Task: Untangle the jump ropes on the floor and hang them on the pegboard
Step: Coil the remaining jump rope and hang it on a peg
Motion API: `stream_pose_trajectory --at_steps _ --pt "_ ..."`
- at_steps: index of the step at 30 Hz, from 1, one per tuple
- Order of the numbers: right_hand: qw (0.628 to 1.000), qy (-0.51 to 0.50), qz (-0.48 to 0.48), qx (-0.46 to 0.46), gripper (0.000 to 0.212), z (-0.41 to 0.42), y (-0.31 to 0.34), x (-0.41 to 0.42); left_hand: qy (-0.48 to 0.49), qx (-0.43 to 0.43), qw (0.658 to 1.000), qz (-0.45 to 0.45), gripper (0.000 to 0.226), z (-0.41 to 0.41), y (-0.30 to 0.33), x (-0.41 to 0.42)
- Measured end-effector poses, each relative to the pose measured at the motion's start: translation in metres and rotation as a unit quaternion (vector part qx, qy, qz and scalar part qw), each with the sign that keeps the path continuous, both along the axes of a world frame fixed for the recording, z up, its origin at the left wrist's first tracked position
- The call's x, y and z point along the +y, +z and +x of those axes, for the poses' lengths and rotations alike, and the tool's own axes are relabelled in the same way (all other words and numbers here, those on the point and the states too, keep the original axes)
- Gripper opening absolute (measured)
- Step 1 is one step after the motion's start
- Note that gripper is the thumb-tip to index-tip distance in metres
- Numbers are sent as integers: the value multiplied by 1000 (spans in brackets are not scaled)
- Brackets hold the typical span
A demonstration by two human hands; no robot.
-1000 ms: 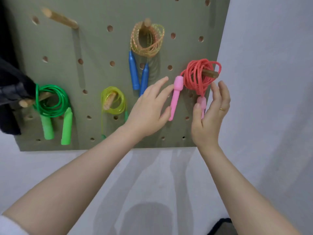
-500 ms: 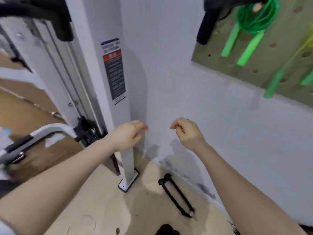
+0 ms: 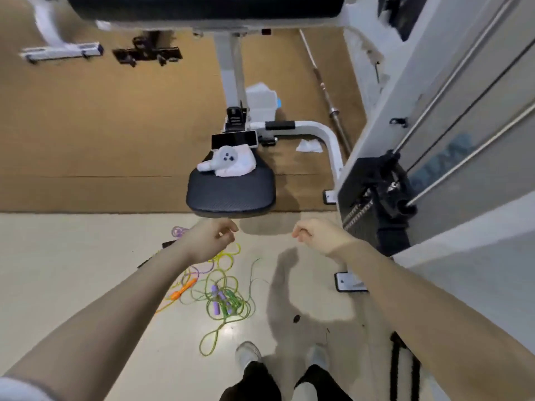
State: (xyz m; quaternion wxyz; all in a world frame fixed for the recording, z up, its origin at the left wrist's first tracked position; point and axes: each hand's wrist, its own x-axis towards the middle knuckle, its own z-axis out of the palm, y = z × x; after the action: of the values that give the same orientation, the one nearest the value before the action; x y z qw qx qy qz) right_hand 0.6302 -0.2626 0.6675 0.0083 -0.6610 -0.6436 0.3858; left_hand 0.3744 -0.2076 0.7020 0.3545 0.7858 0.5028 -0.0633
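Observation:
A tangle of jump ropes (image 3: 223,287) lies on the pale floor ahead of my feet. In it are a green rope (image 3: 212,341) with loops trailing toward me, two purple handles (image 3: 220,299), a yellow rope (image 3: 228,260), an orange handle (image 3: 183,290) and a purple rope (image 3: 178,231) at the far left. My left hand (image 3: 211,240) hangs above the tangle with fingers loosely curled and holds nothing. My right hand (image 3: 317,238) hangs to the right, also loosely curled and empty. The pegboard is out of view.
A black padded seat (image 3: 230,192) of a white gym machine stands just beyond the ropes, with a white cloth and small device (image 3: 227,162) on it. A weight stack and cable frame (image 3: 376,204) rise at the right. A barbell (image 3: 327,94) lies on the brown floor mat.
I have turned from the pegboard and wall down toward the floor. Both hands left the red rope on its peg and now hang empty above the tangled ropes.

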Motion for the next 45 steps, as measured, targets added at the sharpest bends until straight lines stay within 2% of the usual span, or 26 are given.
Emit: stream_pose_trajectory --at_steps 5,11,15,20,24,26,29,33,36,39,43,45 --pt "993 116 0 -27 30 -62 -3 56 32 1 999 -19 25 -49 2 41" --pt "989 138 32 -48 28 -64 12 132 40 26 999 5 34 -51 3 126" --pt "987 143 27 -69 28 -69 15 186 52 17 998 13 28 -55 16 179" --pt "984 168 16 -51 29 -112 25 237 68 11 998 8 27 -97 26 237" --pt "988 152 13 -35 25 -165 19 281 84 -4 996 7 25 -147 6 292" --pt "993 114 31 -16 22 -197 10 303 76 -17 997 -1 24 -173 -8 323" --pt "997 19 23 76 21 -275 0 343 28 -8 999 -15 26 -223 -29 378" --pt "991 -116 15 62 23 -377 -13 381 -81 20 992 -93 27 -285 -41 441" --pt "980 -196 -19 38 24 -443 -17 368 -224 79 967 -97 29 -323 -45 465" --pt "966 -254 -37 22 23 -486 -14 334 -317 68 943 -78 28 -341 -51 469" --pt "919 -390 -50 -25 23 -528 -8 297 -441 63 891 -84 23 -368 -62 455" --pt "900 -431 -53 -35 25 -554 -11 284 -470 49 876 -95 19 -382 -63 445"
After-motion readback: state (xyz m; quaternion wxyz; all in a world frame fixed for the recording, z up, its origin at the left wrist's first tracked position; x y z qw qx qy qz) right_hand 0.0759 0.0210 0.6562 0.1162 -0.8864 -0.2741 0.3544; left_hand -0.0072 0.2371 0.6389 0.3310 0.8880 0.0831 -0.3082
